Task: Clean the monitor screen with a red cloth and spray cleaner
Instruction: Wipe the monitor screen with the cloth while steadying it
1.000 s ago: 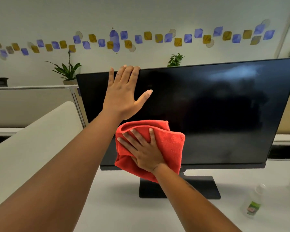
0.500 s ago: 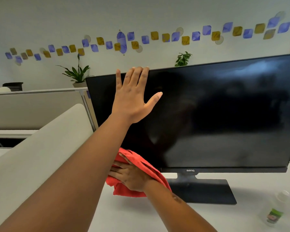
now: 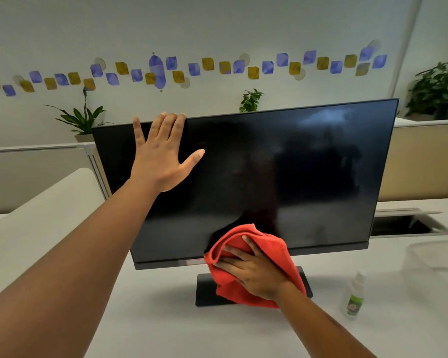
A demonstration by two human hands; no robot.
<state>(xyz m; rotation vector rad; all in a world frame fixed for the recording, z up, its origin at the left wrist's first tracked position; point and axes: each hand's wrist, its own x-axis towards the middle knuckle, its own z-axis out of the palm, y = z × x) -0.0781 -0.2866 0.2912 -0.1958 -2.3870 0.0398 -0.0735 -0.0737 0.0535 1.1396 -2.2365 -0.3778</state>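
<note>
Two hands work: left hand (image 3: 161,153) flat, steadying the black flat monitor (image 3: 282,177); right hand (image 3: 251,270) presses a crumpled red cloth (image 3: 272,248) on its lower edge.

A pale, off-white desk (image 3: 166,329) carries everything here. The monitor's flat black base plate (image 3: 204,290) sits directly on it, near the middle, partly hidden behind a red cloth and a hand. To the right of the base, apart from it, stands a small clear spray bottle (image 3: 353,297) — upright, white-capped, with a green label low on its body. Further right, a faint translucent container (image 3: 435,254) rests on the surface, too blurred to make out. Behind it, a rectangular cable opening (image 3: 404,224) is let into the desktop — its metal-edged flap raised.
</note>
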